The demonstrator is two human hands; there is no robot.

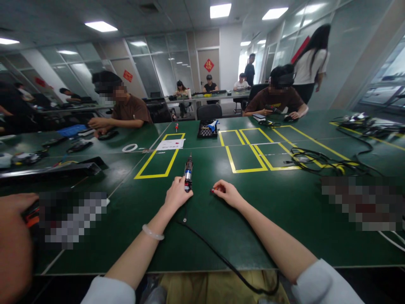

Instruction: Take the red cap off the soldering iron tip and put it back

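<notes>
My left hand (179,193) is closed around the lower end of an electric screwdriver (188,173). The tool lies with its bit pointing away from me, and silver, blue and red inner parts seem to show along its body. From below that hand a black cord (215,249) runs across the table and over the front edge. To the right, my right hand (228,193) rests low over the green tabletop (202,232), thumb and fingers pinched on a small red and black part (211,191). Its exact kind is too small to make out.
Yellow tape frames (249,171) mark the table ahead. A black tray (207,128) of parts, a paper sheet (171,144) and a tape roll (129,148) lie beyond my hands. Tangled black cables (303,156) lie right. Another person's arm (15,240) is close at left; co-workers sit opposite.
</notes>
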